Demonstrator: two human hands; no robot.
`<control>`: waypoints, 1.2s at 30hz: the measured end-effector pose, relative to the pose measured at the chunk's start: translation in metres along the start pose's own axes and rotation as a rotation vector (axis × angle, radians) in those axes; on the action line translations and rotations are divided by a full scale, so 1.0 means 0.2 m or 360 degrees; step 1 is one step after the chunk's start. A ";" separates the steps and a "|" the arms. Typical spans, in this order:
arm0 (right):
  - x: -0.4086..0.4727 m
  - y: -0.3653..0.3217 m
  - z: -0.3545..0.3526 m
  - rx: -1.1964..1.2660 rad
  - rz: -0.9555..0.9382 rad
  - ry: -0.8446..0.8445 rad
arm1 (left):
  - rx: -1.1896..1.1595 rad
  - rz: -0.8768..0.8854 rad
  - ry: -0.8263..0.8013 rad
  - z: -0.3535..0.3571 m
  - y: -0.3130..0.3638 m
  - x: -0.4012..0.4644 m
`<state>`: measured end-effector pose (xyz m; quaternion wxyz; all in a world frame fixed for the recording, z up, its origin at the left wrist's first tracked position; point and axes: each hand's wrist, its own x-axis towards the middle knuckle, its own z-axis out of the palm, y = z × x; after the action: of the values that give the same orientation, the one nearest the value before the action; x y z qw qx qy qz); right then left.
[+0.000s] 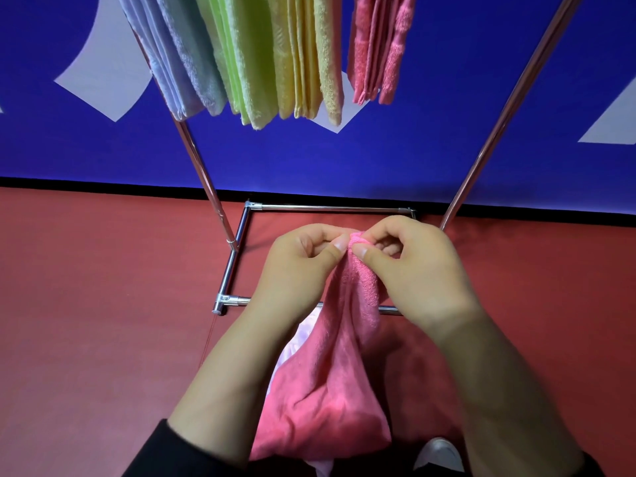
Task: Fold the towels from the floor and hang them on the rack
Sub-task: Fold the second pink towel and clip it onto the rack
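Pink terry towel [330, 383] pinched by left hand [303, 263], right hand [413, 266].

The single head-worn camera is looking forward and steeply down, close over both hands [361, 266], taking in the floor [103, 304] and rack [237, 256] beyond.

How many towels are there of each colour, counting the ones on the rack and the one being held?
Pale blue towel, hanging: 1
Green towel, hanging: 1
Yellow towel, hanging: 1
Pink towels: 2, one hanging, one pinched by both hands
Total: 5
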<state>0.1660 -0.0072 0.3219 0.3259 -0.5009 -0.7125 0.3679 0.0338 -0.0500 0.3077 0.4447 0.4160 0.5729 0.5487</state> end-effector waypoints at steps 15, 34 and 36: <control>-0.01 -0.01 -0.02 -0.0045 0.0084 0.0113 | 0.0073 0.0054 -0.0039 -0.01 0.02 -0.01; 0.00 0.06 -0.17 -0.0437 -0.0137 -0.0585 | 0.0411 0.0407 -0.0234 -0.07 0.02 0.00; 0.00 0.08 -0.16 -0.0492 -0.0119 -0.0607 | 0.0389 0.0411 -0.0221 -0.07 0.03 0.00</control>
<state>0.2001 0.0027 0.3258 0.1184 -0.4394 -0.8270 0.3301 0.0191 -0.0530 0.3134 0.3552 0.5739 0.5449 0.4975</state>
